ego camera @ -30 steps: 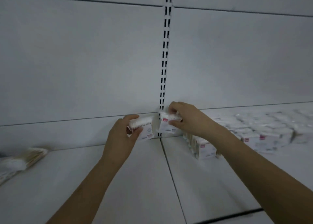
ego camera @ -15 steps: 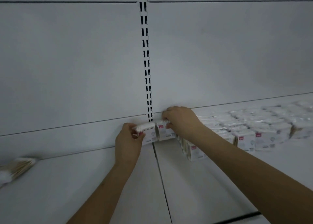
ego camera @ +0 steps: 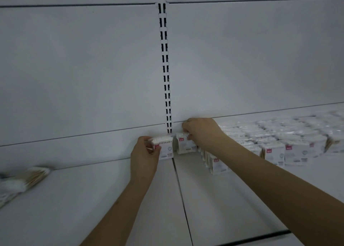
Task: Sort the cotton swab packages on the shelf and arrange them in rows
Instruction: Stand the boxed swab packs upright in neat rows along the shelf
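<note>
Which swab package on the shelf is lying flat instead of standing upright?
The loose package at the far left edge: it lies on its side, alone. The packages in the left hand and right hand and the rows at right stand upright.

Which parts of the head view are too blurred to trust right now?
Head view: the loose swab bundle at the left edge is smeared, and the far packages at right blur together; both hands, left and right, and the two packages they hold are sharper. Lighting is dim and even, with no glare.
</note>
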The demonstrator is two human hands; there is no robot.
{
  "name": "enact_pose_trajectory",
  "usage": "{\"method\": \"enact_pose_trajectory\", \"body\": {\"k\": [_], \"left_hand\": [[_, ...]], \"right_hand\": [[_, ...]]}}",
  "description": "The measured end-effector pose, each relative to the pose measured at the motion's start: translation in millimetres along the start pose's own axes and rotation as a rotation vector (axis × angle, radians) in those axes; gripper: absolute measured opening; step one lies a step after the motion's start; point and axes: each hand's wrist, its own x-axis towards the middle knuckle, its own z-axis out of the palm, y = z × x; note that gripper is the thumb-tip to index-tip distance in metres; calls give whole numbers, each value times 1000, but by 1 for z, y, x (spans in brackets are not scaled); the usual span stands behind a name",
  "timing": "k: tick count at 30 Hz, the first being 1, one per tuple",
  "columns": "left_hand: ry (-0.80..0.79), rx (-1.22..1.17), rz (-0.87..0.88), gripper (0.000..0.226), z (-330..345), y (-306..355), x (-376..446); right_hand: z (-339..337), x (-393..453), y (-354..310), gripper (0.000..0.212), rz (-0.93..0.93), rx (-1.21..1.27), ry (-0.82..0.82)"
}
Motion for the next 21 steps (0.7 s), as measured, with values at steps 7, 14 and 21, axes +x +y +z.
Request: {"method": "enact_pose_trajectory", "body": {"k": [7,14,21], "left_hand": [[-31,-25,-43,47,3,3,4],[-16,114,17,58,-39,-1,-14],[40,388,156,33,-129,-30,-64]], "right_hand": [[-8,-3,-8,19,8,22,-42],[-61,6,-43,35,-52,235,289],[-90,62,-153,37,-218,634,492]]}}
